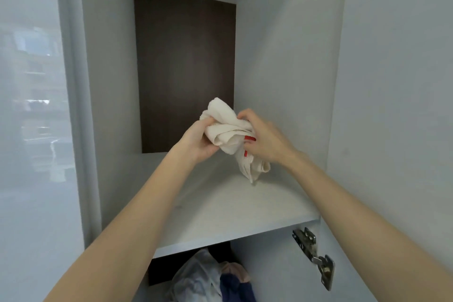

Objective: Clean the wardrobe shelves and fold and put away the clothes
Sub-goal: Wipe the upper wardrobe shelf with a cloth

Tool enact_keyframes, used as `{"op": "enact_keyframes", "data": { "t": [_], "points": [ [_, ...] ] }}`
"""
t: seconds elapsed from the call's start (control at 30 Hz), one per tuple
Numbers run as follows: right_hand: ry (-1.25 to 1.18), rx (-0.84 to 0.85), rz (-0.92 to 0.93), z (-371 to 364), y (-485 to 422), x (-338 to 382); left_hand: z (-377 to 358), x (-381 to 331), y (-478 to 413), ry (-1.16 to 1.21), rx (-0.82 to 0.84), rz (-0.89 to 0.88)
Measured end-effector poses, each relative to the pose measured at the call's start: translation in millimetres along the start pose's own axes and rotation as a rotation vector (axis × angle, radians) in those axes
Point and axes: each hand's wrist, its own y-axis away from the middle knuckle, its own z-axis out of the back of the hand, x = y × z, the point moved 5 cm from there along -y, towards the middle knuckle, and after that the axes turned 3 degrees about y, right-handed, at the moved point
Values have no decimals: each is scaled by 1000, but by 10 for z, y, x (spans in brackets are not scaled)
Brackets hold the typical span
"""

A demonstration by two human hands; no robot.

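Note:
A crumpled white cloth [226, 127] with a red stripe is held up above the pale wardrobe shelf [220, 213]. My left hand [196, 142] grips its left side from below. My right hand [263, 137] pinches its right side, fingers curled into the folds. One end of the cloth hangs down and nearly touches the shelf. On the compartment below lies a heap of unfolded clothes [210, 277], white, dark blue and pinkish, partly hidden by the shelf edge.
The compartment has a dark brown back panel [186, 68] and pale side walls. The open door [392, 105] stands at the right with a metal hinge [316, 257]. A glossy closed panel [31, 105] is at the left.

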Motion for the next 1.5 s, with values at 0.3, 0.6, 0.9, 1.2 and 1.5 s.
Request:
{"op": "enact_keyframes", "data": {
  "t": [0.3, 0.6, 0.9, 1.2, 1.5],
  "points": [
    [213, -128, -45, -382, -779, -408, 784, 66, -451, -1464, -181, -120],
    [441, 155, 5, -1610, -1642, -843, 1014, 282, -770, -2128, -81, 80],
    [332, 554, -145, -2394, -1870, -1313, 1136, 225, -893, -2080, -37, 33],
    [138, 661, -127, -2363, -1752, -1203, 1125, 250, -799, -2150, -57, 190],
    [18, 715, -183, -1765, -1000, -933, 753, 92, -362, -2193, -114, -86]
  ]
}}
